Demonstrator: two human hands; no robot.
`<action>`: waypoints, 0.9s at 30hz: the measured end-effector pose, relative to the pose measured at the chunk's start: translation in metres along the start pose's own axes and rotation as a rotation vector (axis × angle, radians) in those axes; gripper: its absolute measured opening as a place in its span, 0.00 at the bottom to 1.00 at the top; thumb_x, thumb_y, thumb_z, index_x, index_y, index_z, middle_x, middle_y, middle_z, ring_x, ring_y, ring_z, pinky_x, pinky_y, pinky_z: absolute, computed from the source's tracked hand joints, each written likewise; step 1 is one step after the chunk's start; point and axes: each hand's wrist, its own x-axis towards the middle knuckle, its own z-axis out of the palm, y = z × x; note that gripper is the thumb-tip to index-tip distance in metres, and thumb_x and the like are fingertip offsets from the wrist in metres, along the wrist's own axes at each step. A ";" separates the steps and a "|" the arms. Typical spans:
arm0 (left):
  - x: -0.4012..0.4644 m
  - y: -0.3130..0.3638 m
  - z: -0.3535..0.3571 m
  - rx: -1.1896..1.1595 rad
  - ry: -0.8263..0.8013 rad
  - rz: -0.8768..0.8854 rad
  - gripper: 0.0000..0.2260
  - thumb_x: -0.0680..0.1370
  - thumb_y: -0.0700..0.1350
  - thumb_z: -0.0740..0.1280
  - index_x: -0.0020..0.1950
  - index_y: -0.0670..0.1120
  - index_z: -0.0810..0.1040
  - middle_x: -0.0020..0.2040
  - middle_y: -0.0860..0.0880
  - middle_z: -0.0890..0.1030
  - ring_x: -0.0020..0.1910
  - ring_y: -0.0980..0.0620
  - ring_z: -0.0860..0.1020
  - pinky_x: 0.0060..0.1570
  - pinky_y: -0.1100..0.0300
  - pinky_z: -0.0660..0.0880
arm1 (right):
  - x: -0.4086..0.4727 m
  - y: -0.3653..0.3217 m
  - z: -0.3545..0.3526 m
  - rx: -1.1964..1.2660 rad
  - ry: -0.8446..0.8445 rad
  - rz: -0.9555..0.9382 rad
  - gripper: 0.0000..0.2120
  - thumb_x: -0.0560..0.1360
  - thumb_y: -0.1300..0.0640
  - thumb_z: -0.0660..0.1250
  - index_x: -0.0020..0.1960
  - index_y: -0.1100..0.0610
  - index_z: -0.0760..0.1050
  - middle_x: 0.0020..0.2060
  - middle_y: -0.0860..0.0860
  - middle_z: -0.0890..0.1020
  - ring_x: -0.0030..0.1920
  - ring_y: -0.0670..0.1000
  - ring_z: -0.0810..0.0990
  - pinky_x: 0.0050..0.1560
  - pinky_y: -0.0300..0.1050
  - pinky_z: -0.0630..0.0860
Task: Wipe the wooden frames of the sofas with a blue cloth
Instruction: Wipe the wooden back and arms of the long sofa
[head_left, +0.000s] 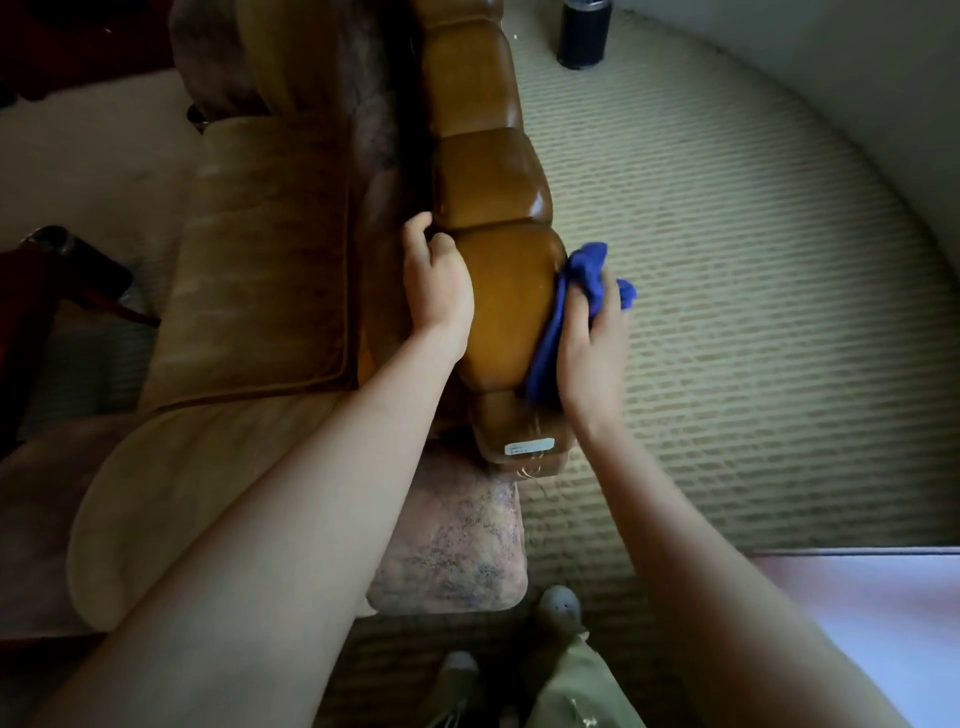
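Now the right hand (592, 338) grips the blue cloth (566, 322) against the wooden frame (506, 312), whose opposite side the left hand (436, 283) clasps.

A home living room: a cushioned sofa (270, 270) with glossy wooden arm (498, 291) stands on ribbed carpet (727, 312)
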 end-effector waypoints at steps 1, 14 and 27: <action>0.001 0.000 0.000 -0.008 0.002 -0.007 0.17 0.83 0.42 0.53 0.71 0.47 0.67 0.69 0.47 0.68 0.56 0.54 0.68 0.53 0.65 0.63 | -0.022 0.005 0.001 -0.094 0.035 -0.061 0.20 0.78 0.51 0.58 0.68 0.56 0.69 0.58 0.60 0.74 0.58 0.55 0.73 0.62 0.46 0.67; 0.001 -0.052 -0.041 -0.092 -0.215 -0.090 0.17 0.83 0.44 0.53 0.73 0.48 0.65 0.73 0.47 0.65 0.71 0.50 0.65 0.71 0.53 0.61 | -0.001 -0.005 0.010 -0.016 0.145 0.041 0.29 0.73 0.40 0.58 0.67 0.56 0.70 0.57 0.54 0.75 0.58 0.49 0.74 0.59 0.40 0.68; 0.003 -0.077 -0.025 -0.014 -0.346 0.092 0.19 0.85 0.46 0.47 0.74 0.42 0.61 0.74 0.45 0.63 0.72 0.50 0.62 0.68 0.64 0.56 | -0.022 0.026 -0.029 -0.122 -0.287 0.159 0.52 0.57 0.45 0.81 0.74 0.52 0.58 0.65 0.52 0.72 0.66 0.50 0.71 0.67 0.55 0.68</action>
